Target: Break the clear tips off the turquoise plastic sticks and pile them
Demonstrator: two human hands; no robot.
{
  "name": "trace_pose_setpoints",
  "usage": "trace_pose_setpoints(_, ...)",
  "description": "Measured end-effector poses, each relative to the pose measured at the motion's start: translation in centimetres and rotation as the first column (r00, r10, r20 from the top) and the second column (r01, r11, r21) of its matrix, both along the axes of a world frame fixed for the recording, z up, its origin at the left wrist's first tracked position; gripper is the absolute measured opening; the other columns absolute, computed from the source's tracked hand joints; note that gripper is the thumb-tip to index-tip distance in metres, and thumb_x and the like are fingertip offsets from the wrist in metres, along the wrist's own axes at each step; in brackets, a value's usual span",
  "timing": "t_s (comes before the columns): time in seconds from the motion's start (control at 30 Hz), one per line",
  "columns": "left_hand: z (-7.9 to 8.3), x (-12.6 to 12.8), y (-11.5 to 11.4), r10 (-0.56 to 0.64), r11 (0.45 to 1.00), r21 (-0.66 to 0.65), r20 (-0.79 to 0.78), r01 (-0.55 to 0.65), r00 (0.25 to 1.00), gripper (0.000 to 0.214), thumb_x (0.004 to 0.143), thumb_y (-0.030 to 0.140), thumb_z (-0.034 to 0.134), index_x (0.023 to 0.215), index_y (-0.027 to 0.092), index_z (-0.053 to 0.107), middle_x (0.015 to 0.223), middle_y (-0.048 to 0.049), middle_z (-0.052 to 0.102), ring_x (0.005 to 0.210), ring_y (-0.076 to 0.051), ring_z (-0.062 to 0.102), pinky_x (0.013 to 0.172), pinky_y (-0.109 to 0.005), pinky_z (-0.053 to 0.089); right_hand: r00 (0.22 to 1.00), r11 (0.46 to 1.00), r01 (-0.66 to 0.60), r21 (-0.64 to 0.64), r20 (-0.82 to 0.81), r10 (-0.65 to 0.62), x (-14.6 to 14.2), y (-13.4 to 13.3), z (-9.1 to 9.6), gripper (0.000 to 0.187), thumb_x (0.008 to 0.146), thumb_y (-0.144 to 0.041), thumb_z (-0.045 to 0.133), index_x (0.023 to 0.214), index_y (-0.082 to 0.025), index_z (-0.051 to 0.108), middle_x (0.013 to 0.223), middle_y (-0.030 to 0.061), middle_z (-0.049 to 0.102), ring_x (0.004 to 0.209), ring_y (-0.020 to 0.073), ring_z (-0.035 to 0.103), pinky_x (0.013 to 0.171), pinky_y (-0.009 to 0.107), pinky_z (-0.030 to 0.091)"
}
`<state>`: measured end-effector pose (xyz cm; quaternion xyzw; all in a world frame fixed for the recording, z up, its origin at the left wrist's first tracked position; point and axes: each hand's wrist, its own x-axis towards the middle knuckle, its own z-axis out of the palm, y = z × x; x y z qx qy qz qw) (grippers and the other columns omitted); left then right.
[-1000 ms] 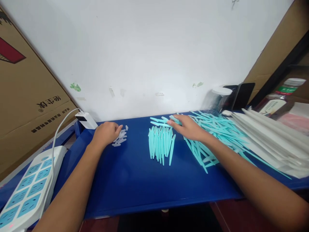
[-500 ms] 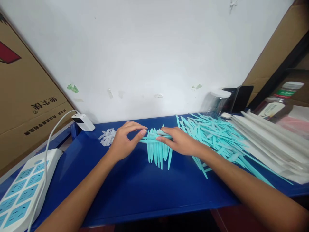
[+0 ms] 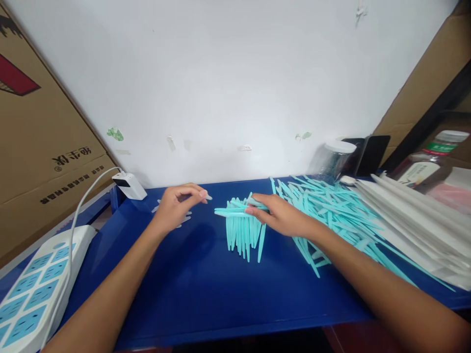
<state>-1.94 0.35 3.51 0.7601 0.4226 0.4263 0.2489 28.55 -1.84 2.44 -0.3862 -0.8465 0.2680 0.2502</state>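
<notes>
This looks like a makeshift workshop corner, where a blue worktop meets a marked white wall, a printed carton and a power strip flank its left edge, and loose turquoise sticks lie heaped toward its right edge.

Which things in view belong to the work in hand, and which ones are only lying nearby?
In use, it seems:
turquoise sticks (right hand, row, loose pile)
small pale pieces (one in left hand)

Apparently lying about:
power strip
white cabled device
lidded jar
bottle
</notes>
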Motion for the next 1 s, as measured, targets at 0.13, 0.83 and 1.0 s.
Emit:
trace_pose_setpoints(0.13, -0.1, -3.5, 1.7, 0.378, 0.920, 0.273, -0.429, -0.280, 0.820, 0.034, 0.091, 0.037, 0.057, 0.060, 0.021, 0.058, 0.072, -0.0070, 0.069, 0.076, -0.024, 0.065, 0.075, -0.035, 0.046, 0.994, 0.995, 0.084, -0.053, -0.059, -0.087, 0.9, 0.9, -0.1, 0.042, 0.107, -0.058, 0.043, 0.084, -0.023, 0.048, 0.072, -0.0001, 0.058, 0.061, 0.0166, 0.052, 0.060, 0.032, 0.037)
trace_pose_setpoints(0.83, -3.1, 7.7, -4.1, 0.027, 0.983, -0.181, 0.248, 0.019, 0.968, 0.048, 0.095, 0.059, 0.063, 0.070, 0.019, 0.073, 0.071, -0.0038, 0.066, 0.072, -0.019, 0.060, 0.071, -0.031, 0.048, 0.895, 0.978, 0.175, -0.117, -0.395, -0.207, -4.6, -3.0, -0.9, 0.036, 0.108, -0.052, 0.044, 0.085, -0.025, 0.041, 0.075, -0.0026, 0.056, 0.068, 0.0169, 0.054, 0.069, 0.033, 0.042)
trace_pose_setpoints(1.0, -3.7, 7.0, -3.6, 0.121, 0.959, -0.283, 0.353, -0.017, 0.928, 0.046, 0.094, 0.056, 0.067, 0.068, 0.018, 0.072, 0.075, -0.0052, 0.070, 0.076, -0.020, 0.061, 0.079, -0.034, 0.051, 0.875, 0.964, 0.138, -0.227, -0.427, -0.226, -5.2, -3.4, -1.3, 0.037, 0.109, -0.054, 0.040, 0.087, -0.025, 0.042, 0.074, -0.0024, 0.061, 0.064, 0.0159, 0.054, 0.062, 0.031, 0.041)
